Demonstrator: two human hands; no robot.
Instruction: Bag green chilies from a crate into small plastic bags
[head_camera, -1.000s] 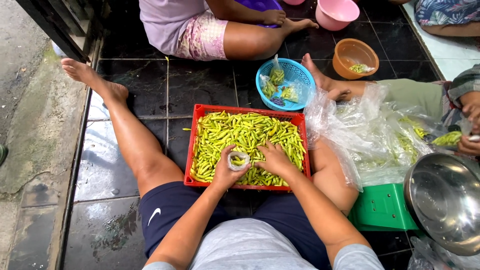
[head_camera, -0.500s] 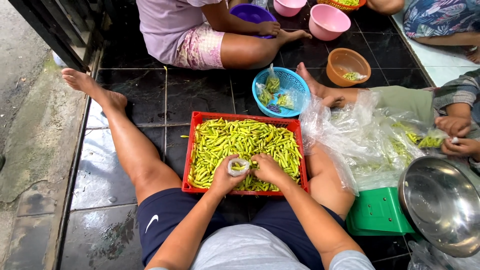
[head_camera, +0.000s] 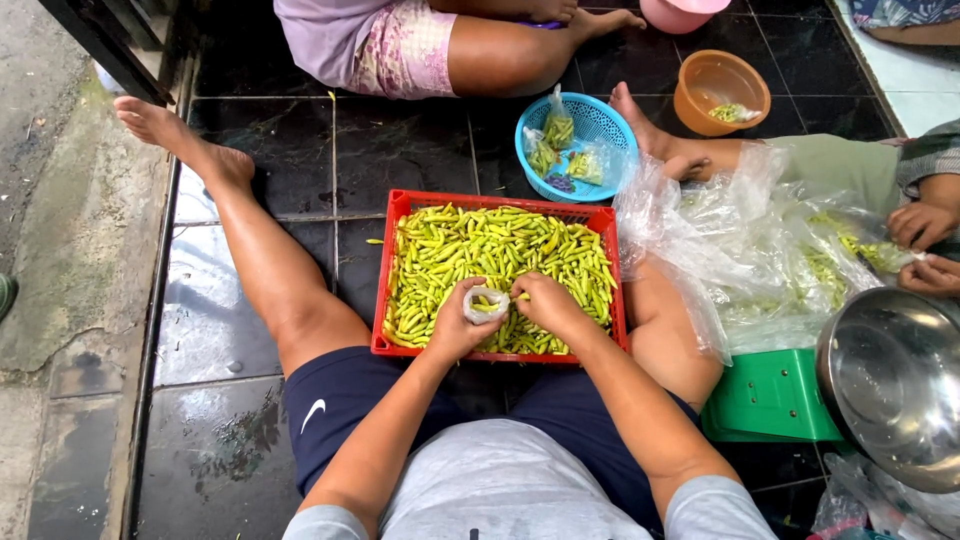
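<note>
The person sits on a dark tiled floor (head_camera: 250, 320), legs spread, with a red crate (head_camera: 400, 215) between the thighs. The crate is filled with green chillies (head_camera: 480, 250), heaped nearly to the rim.

The left hand (head_camera: 455, 325) rests over the near edge of the crate and grips a small clear plastic bag (head_camera: 485, 303), fingers curled around it with its mouth facing up. The bag sits just above the chillies at the near middle of the crate.

The right hand (head_camera: 545, 300) lies just beside the bag, on its right. Its fingers are pinched on a chilli at the bag's mouth; the exact grip is partly hidden.

Beyond the crate, a blue basket (head_camera: 600, 125) stands on the floor and holds several small filled bags. Further right, an orange bowl (head_camera: 700, 85) contains a few chillies.

Right of the crate, a large clear plastic sheet (head_camera: 720, 240) with chillies on it touches the crate's right wall. A co-worker's two hands (head_camera: 920, 240) work at its far right edge.

At the lower right, a green scale (head_camera: 770, 395) stands on the floor, with a steel bowl (head_camera: 890, 390) just beside it, overlapping its right edge.
</note>
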